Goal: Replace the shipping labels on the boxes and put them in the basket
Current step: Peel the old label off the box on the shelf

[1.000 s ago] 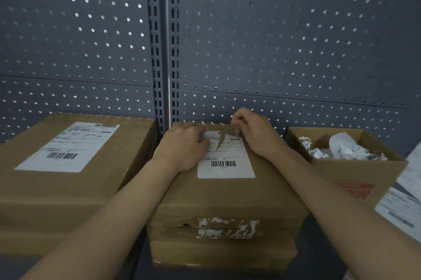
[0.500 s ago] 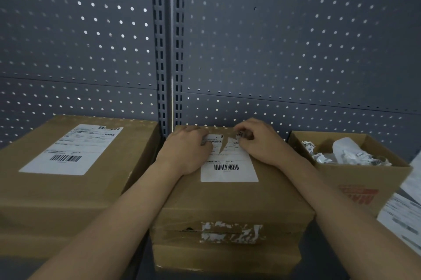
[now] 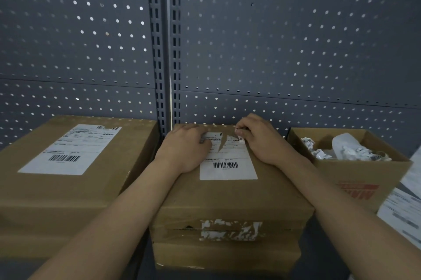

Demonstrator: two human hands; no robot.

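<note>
A brown cardboard box (image 3: 232,195) stands in the middle on top of another box. Its white shipping label (image 3: 227,165) with a barcode is torn down from its far edge. My left hand (image 3: 184,147) lies on the box with its fingers curled on the label's far left corner. My right hand (image 3: 262,140) pinches the torn far right corner of the label. A second, larger box (image 3: 68,188) with its own white label (image 3: 68,149) sits to the left.
An open cardboard box (image 3: 355,177) holding crumpled paper scraps (image 3: 346,149) stands to the right. Sheets of white labels (image 3: 405,209) lie at the far right edge. A grey pegboard wall (image 3: 273,40) rises right behind the boxes.
Both hands stay on the label's far edge. The view has shifted slightly, so the boxes sit a little lower in the frame.
</note>
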